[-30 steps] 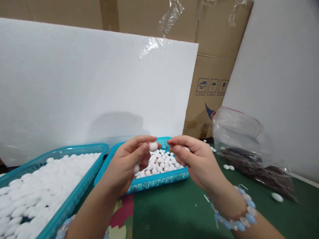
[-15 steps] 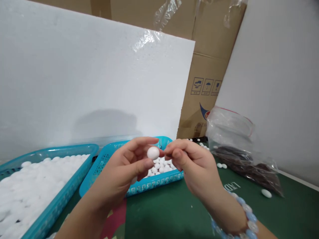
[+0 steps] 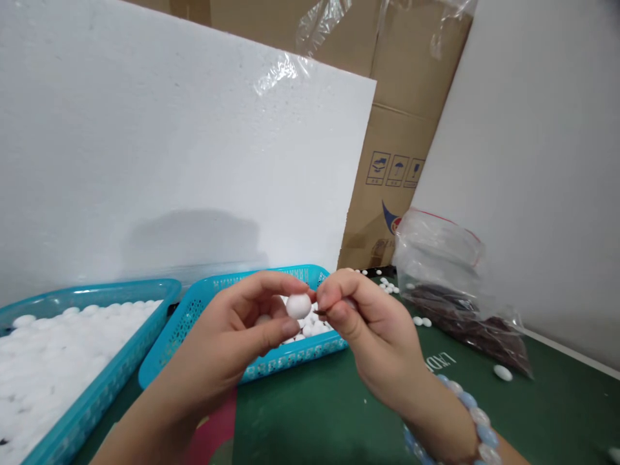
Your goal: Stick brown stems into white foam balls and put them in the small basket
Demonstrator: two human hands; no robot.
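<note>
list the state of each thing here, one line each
white bead: pinched in left hand
right hand: pinching a thin dark pin at the bead
small basket: partly filled with beads
large basket: heaped with beads
plastic bag: open, lying on the mat

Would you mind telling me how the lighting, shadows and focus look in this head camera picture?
Head view: soft, even light; a faint shadow falls on the white foam board behind the hands. The left hand pinches a sharply focused white bead facing the right hand. The beads in the left blue basket are overexposed and smeared near the edge; glare shows on the plastic bag; straight edges bow slightly.
</note>
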